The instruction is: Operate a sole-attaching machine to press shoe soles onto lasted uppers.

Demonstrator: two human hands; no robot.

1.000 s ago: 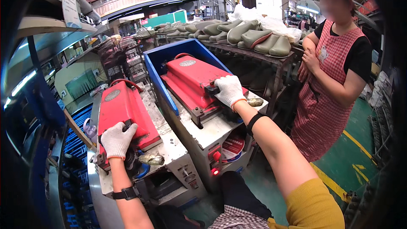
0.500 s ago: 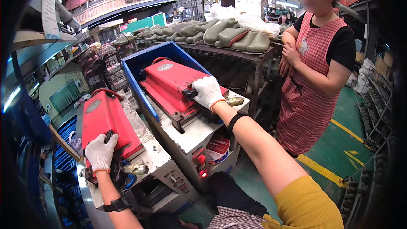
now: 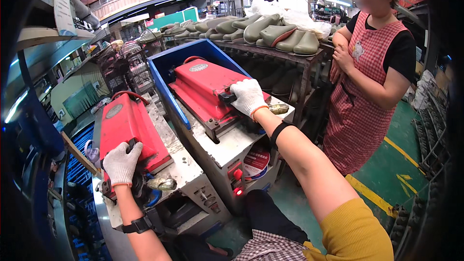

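Two machines with long red metal covers stand side by side in front of me. My left hand (image 3: 122,163), in a white knit glove, is closed around the black handle (image 3: 132,142) at the near end of the left red cover (image 3: 126,123). On the right red cover (image 3: 208,82), my right hand (image 3: 249,97), gloved the same way, grips another black handle (image 3: 225,97). Both covers lie lowered on their white machine bodies; what is under them is hidden. A worn, tape-wrapped lever end (image 3: 162,183) sticks out near my left wrist, and a similar one (image 3: 279,109) beside my right.
A blue guard (image 3: 169,101) surrounds the right machine. Behind it, a rack (image 3: 309,60) carries several olive-green clogs (image 3: 290,41). A person in a red checked apron (image 3: 360,101) stands at the right, hands together. A red light (image 3: 238,191) glows on the right machine's front.
The whole view has shifted slightly, so the machines sit a little further right and higher. Both hands stay on their handles, and the covers look unmoved.
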